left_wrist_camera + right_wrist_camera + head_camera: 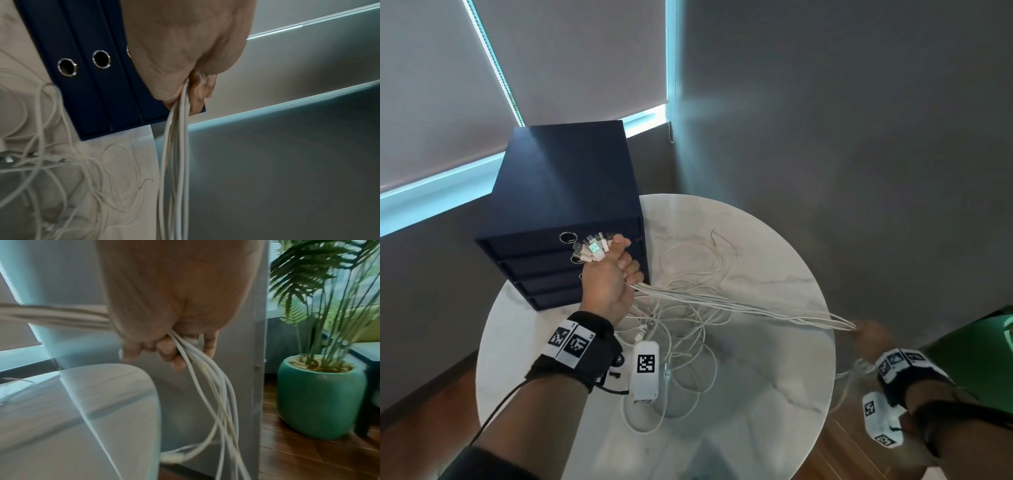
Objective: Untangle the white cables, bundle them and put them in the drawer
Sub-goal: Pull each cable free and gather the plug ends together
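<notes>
At about 10 o'clock on the round table (774, 370) stands a dark blue drawer unit (565, 192) with ring pulls; its drawers look closed. In front of it the left hand (607, 277) is a fist around a bunch of white cables (739, 305), and the plugs (592, 248) stick out above the thumb. In the left wrist view the fingers (200, 91) are curled tight around the strands, which leave the fist together.

From this fist the cables run as one tight, nearly straight bundle toward 3 o'clock, above the table, to the right hand (869, 337) just past the table edge. This hand is blurred in the head view, but the right wrist view shows its fingers (170, 352) curled around the same strands, which hang down loose below it.

More cable lies in tangled loops (681, 346) on the table, from the centre to 7 o'clock. A thin dark wire (719, 238) lies near 12 o'clock. At far right a green pot (320, 395) with a plant stands on the wooden floor.
</notes>
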A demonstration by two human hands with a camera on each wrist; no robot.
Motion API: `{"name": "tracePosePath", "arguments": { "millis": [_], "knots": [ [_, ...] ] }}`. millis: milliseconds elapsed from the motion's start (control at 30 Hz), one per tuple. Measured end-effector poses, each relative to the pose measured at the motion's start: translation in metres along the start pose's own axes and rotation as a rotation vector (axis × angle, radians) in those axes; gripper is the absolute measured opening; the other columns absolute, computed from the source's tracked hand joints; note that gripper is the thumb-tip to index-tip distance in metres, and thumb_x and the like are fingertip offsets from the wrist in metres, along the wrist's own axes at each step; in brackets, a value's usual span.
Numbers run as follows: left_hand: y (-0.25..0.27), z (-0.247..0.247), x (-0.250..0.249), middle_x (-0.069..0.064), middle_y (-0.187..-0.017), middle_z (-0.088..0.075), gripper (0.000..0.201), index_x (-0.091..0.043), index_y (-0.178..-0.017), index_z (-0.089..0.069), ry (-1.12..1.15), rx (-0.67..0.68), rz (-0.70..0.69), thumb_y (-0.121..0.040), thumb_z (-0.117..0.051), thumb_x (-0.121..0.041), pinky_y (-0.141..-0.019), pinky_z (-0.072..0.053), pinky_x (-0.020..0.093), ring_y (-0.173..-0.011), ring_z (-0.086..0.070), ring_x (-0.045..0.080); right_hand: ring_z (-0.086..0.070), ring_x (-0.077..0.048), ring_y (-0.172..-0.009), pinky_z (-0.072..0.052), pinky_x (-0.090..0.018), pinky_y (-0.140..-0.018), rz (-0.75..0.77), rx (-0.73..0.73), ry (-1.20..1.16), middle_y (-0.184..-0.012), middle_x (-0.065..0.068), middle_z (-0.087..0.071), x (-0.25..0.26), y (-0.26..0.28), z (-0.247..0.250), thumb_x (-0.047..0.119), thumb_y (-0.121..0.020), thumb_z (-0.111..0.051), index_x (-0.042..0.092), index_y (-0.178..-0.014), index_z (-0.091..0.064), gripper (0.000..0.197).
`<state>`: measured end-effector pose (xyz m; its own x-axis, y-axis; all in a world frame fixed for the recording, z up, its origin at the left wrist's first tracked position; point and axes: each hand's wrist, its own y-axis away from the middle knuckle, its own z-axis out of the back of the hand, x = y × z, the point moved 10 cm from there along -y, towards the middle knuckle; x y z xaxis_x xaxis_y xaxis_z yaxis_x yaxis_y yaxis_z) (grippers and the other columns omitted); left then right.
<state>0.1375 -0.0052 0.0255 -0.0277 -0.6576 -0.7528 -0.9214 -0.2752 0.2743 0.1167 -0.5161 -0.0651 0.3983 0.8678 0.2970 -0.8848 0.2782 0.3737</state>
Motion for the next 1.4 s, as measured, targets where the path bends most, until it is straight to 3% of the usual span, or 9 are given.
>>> {"name": "tracePosePath", "arguments": {
  "millis": [233,367,500,567,700,833,1000,1200,1400],
  "knots": [
    [0.017,0.005,0.024,-0.006,-0.05,-0.032,0.022,-0.013,-0.085,-0.056,-0.083,0.062,0.072,-0.104,-0.051,-0.023,-0.038,-0.027,0.019,-0.041,-0.026,0.006,-0.06,-0.046,-0.107,-0.047,-0.045,-0.088,-0.266,-0.183,-0.12,-0.113,-0.031,-0.064,-0.031,0.013,0.009,0.039,-0.104,-0.036,-0.005,-0.115,-0.065,0.053],
    [0.024,0.013,0.037,-0.005,-0.05,-0.032,0.023,-0.013,-0.083,-0.056,-0.124,0.065,0.109,-0.104,-0.051,-0.022,-0.039,-0.026,0.02,-0.042,-0.026,0.007,-0.051,-0.039,-0.125,-0.04,-0.038,-0.097,-0.372,0.073,-0.087,-0.134,-0.029,-0.054,-0.031,0.033,-0.058,0.033,-0.103,-0.04,-0.008,-0.128,-0.057,0.05],
    [0.024,0.038,0.041,-0.006,-0.05,-0.033,0.023,-0.011,-0.084,-0.055,-0.115,0.004,0.142,-0.104,-0.051,-0.022,-0.037,-0.026,0.019,-0.04,-0.027,0.006,-0.046,-0.033,-0.133,-0.037,-0.038,-0.108,-0.24,0.249,0.026,-0.152,-0.018,-0.038,-0.033,0.027,-0.104,0.097,-0.06,-0.036,0.007,-0.147,-0.04,0.126],
    [0.022,0.054,0.044,-0.006,-0.051,-0.033,0.023,-0.011,-0.084,-0.055,-0.142,-0.028,0.146,-0.104,-0.051,-0.022,-0.037,-0.027,0.019,-0.04,-0.028,0.007,-0.047,-0.033,-0.131,-0.037,-0.038,-0.106,-0.19,0.308,0.066,-0.15,-0.017,-0.042,-0.024,0.029,-0.098,0.073,-0.072,-0.065,0.007,-0.145,-0.041,0.101],
    [0.023,0.081,0.058,-0.006,-0.05,-0.035,0.024,-0.012,-0.081,-0.055,-0.244,-0.071,0.136,-0.103,-0.055,-0.022,-0.04,-0.027,0.021,-0.042,-0.029,0.008,-0.051,-0.021,-0.127,-0.042,-0.033,-0.103,-0.079,0.4,0.58,-0.145,0.003,-0.051,-0.012,0.011,-0.066,0.09,-0.031,-0.07,0.035,-0.139,-0.048,0.124],
    [0.025,0.11,0.077,-0.003,-0.053,-0.031,0.027,-0.013,-0.075,-0.056,-0.24,-0.158,0.175,-0.102,-0.056,-0.016,-0.038,-0.026,0.021,-0.044,-0.027,0.01,-0.053,-0.022,-0.127,-0.042,-0.028,-0.105,0.164,0.199,0.698,-0.144,-0.001,-0.052,0.084,0.017,-0.016,0.047,-0.081,-0.06,0.03,-0.141,-0.044,0.065],
    [0.031,0.119,0.093,-0.004,-0.052,-0.032,0.026,-0.014,-0.075,-0.056,-0.246,-0.16,0.267,-0.101,-0.056,-0.014,-0.036,-0.023,0.02,-0.039,-0.026,0.007,-0.057,-0.025,-0.122,-0.042,-0.031,-0.104,0.471,0.19,0.353,-0.131,-0.007,-0.061,0.233,0.034,-0.045,0.01,-0.09,-0.052,0.015,-0.124,-0.063,0.036],
    [0.04,0.118,0.091,-0.003,-0.054,-0.032,0.029,-0.015,-0.073,-0.057,-0.272,-0.161,0.253,-0.102,-0.054,-0.012,-0.038,-0.023,0.019,-0.041,-0.026,0.009,-0.069,-0.017,-0.088,-0.056,-0.035,-0.085,0.8,0.451,0.277,-0.095,-0.001,-0.073,0.343,0.126,-0.147,0.026,-0.089,-0.06,0.017,-0.094,-0.075,0.017],
    [0.051,0.127,0.093,-0.002,-0.051,-0.035,0.025,-0.011,-0.076,-0.056,-0.305,-0.164,0.249,-0.101,-0.054,-0.011,-0.038,-0.027,0.019,-0.039,-0.029,0.011,-0.061,-0.031,-0.113,-0.048,-0.035,-0.088,0.659,0.436,0.574,-0.123,-0.012,-0.062,0.323,0.132,-0.204,0.035,-0.091,-0.062,0.007,-0.121,-0.059,0.042]
  ]
}}
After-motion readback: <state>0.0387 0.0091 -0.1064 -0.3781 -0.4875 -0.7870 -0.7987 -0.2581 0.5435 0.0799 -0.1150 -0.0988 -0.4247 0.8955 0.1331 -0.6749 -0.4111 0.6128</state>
